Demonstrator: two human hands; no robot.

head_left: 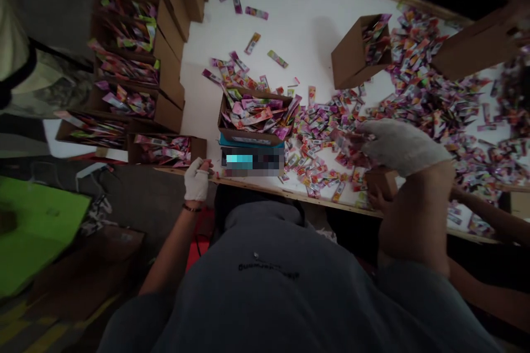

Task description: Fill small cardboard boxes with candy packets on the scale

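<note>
My right hand (403,146), in a pale glove with bare fingertips, is over the heap of sachets (331,118) on the table. Its fingers are bent around a few small printed sachets (343,140), blurred at the tips. My left hand (197,181), gloved the same way, hangs at the table's near edge with its fingers curled in; nothing shows between them. Between the hands, an open cardboard box (254,137) full of sachets rests on a teal-and-black device (271,159) with a blurred-out display, which looks like a scale.
Filled cardboard boxes (169,74) line the table's left side; another box of sachets (165,150) is beside my left hand. An upright box (351,58) stands farther back. Another person's hand (379,198) touches a small box (381,182) at right. Sachets lie scattered across the white table (306,27).
</note>
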